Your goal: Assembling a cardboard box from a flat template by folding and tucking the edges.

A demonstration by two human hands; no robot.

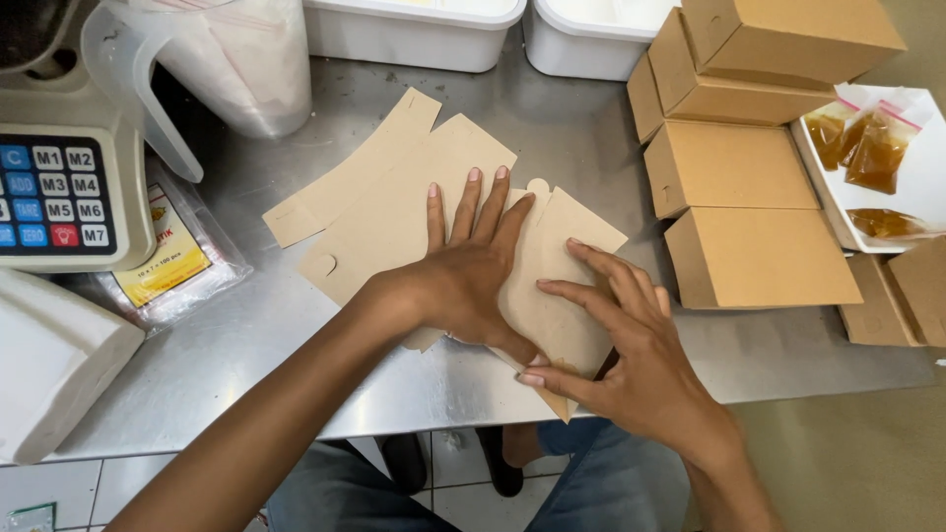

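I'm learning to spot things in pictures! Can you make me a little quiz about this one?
1. True or false: the left hand lies flat on the cardboard sheet.
2. What colour are the folded boxes? A white, B brown, C blue.
3. What does the right hand touch?

Key: 1 true. 2 B. 3 The cardboard sheet's right part, near its raised edge.

On the steel worktop (552, 128), folded brown cardboard boxes (754, 163) stack at right beside a white tray of amber sauce sachets (872, 153), with a grey weighing scale (59, 187) and clear plastic jug (232, 59) far left.
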